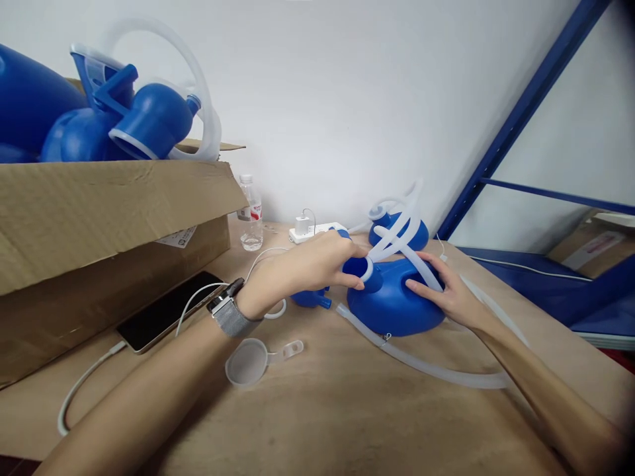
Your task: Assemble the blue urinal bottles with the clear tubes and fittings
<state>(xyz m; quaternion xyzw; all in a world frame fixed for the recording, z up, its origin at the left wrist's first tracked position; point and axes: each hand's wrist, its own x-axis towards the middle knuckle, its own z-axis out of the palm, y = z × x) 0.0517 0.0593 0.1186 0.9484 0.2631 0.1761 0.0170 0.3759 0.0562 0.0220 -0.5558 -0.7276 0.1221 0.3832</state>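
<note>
A blue plastic bottle (397, 311) with a wide, white-rimmed mouth lies on its side on the table. My left hand (330, 261) is closed around its mouth, thumb below the rim and fingers over the top. At the bottle's other end, my right hand (449, 291) grips its body, with thumb and fingers on either side of the white tube lying there. A translucent hose (421, 367) curves in front of the bottle, with a small metal clip on it. Partly hidden behind my left wrist is a small blue plastic part (311, 299) with a spout.
A clear flip cap (248, 362) lies on the table. At left, a cardboard box (109, 198) holds several blue bottles. A phone (169, 311), a water bottle (251, 215) and a power strip (320, 231) stand nearby. Another blue bottle (419, 233) sits behind; a blue metal rack (526, 112) is at right.
</note>
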